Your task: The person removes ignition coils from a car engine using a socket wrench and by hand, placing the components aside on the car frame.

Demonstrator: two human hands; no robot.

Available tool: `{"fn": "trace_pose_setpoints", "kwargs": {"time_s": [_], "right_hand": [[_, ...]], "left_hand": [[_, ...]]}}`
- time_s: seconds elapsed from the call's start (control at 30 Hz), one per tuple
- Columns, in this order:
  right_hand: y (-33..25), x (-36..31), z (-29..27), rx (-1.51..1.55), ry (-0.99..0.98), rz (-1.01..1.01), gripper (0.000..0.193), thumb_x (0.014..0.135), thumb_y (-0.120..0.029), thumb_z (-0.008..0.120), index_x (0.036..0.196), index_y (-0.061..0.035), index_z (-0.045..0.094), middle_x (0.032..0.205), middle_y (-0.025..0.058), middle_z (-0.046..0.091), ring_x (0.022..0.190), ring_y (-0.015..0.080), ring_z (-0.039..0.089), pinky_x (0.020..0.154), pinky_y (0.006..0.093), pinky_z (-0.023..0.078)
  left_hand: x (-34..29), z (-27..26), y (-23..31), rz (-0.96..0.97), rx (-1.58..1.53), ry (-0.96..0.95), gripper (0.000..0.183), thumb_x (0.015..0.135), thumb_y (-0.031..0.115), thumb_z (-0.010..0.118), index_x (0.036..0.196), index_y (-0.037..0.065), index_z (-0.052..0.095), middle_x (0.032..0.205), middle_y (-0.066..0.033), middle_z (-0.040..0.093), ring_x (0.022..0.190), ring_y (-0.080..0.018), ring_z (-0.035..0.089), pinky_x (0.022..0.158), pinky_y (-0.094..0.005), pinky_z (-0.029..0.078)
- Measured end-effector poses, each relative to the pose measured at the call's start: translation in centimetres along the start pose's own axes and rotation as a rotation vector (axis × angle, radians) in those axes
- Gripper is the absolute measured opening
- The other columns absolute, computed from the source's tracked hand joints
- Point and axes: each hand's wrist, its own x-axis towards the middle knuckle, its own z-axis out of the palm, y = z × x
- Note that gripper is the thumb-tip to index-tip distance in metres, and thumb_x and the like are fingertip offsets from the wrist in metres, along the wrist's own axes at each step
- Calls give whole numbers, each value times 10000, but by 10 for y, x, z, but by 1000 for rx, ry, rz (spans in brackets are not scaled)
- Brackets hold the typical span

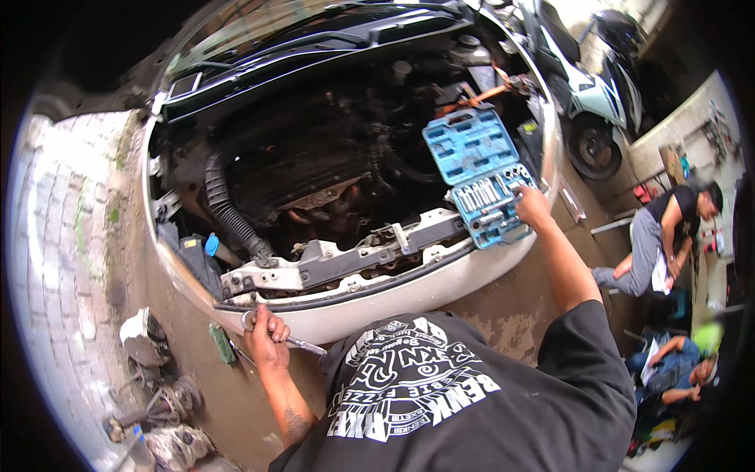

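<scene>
At a car's open front [377, 309], the left hand [267, 334] clasps a metal wrench [304, 344]; the right hand [532, 207], grip unclear, touches a blue socket case [473, 144] perched there, where light pressure seems wisest.

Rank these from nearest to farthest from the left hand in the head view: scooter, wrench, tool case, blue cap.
1. Wrench: in the left hand.
2. Blue cap: ahead, slightly left.
3. Tool case: open, to the right.
4. Scooter: farther right.
</scene>
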Motion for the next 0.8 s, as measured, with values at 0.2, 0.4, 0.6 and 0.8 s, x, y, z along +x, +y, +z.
{"fn": "trace_pose_setpoints", "kwargs": {"time_s": [0.2,0.4,0.6,0.8], "right_hand": [[0,16,-1,-266,-6,-234,238,818,-89,574,948,-113,772,1027,198,714,978,381,692,868,474,550],[-9,12,-65,-383,-68,-376,159,791,-189,712,875,-60,753,946,192,715,881,392,701,780,484,561],[-100,-53,-102,433,-249,-373,319,886,-288,754,961,22,736,793,119,709,664,180,665,608,342,529],[-255,-146,-40,1006,-631,-383,282,952,-257,719,1049,7,696,721,8,641,582,75,545,519,255,443]], "left_hand": [[-10,2,-3,55,31,3,193,989,171,657,846,65,581,677,-5,532,480,-64,407,450,-239,314],[-16,1,0,101,26,44,177,987,170,658,895,25,615,752,-62,601,502,-70,427,478,-235,332],[-1,30,-6,105,116,-152,204,1018,179,597,1053,1,689,960,-198,743,541,-69,499,494,-211,356],[9,114,-42,87,240,-340,327,1002,175,640,1286,13,636,1028,-127,756,590,-22,499,519,-194,414]]}}
